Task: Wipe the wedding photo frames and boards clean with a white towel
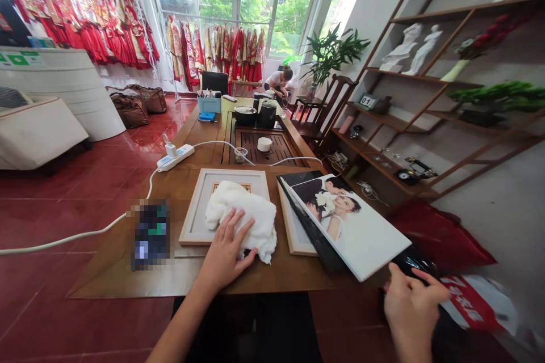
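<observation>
My left hand (232, 249) lies with fingers spread on a crumpled white cloth (247, 212). Beneath the cloth is a light wooden picture frame (194, 204) with a pale mat, flat on the table. To the right, a white photo panel (357, 232) showing a couple lies tilted over dark panels and a second light wooden frame (290, 221). My right hand (413, 306) is beside the panel's lower right corner, fingers closed on glossy black plastic (419, 262); part of the grip is hidden.
A blurred phone-like item (151, 235) lies left on the wooden table (106, 272). Behind the frames are a power strip (175, 157) with its cable, a tea tray (251, 144) and a white cup (264, 144). Shelves (404, 74) stand right; a person (279, 80) sits far back.
</observation>
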Action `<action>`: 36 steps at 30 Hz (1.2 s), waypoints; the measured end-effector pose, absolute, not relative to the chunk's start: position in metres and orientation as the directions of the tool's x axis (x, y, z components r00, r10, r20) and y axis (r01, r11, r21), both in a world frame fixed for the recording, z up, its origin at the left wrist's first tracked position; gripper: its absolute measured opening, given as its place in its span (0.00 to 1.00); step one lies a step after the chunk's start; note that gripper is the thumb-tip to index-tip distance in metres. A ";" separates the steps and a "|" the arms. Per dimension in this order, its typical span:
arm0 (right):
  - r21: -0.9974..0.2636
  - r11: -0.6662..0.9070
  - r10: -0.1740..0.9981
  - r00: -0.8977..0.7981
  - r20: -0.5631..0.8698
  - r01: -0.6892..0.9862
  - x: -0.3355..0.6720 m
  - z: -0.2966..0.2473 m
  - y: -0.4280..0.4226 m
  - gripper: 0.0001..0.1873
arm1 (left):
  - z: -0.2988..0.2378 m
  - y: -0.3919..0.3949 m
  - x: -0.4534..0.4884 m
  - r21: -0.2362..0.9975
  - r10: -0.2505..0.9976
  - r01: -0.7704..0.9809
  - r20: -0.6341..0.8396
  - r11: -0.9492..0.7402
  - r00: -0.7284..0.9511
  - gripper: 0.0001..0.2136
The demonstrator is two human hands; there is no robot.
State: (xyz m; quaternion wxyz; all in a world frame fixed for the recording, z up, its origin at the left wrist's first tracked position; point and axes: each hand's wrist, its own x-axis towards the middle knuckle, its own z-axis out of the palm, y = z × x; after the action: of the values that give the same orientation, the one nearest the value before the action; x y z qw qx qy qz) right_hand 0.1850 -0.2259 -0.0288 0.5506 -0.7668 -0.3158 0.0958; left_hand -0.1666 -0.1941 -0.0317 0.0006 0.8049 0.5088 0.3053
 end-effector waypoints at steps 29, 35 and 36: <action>-0.165 0.545 0.765 -0.407 0.499 0.822 -0.060 0.005 -0.159 0.40 | -0.045 -0.282 -0.296 0.149 0.751 0.909 0.521 0.388 -0.406 0.18; -0.143 0.490 0.779 -0.358 0.516 0.860 -0.053 0.013 -0.152 0.38 | -0.051 -0.275 -0.293 0.160 0.754 0.941 0.565 0.299 -0.335 0.20; -0.143 0.485 0.779 -0.352 0.518 0.863 -0.051 0.014 -0.151 0.38 | -0.052 -0.274 -0.293 0.157 0.753 0.939 0.564 0.304 -0.338 0.20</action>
State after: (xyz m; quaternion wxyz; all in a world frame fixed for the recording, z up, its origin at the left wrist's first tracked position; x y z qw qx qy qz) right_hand -0.0512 -0.1515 0.0138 0.2692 -0.5016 -0.8185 -0.0775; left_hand -0.2931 -0.2738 -0.0519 -0.1972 0.5403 0.7832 0.2363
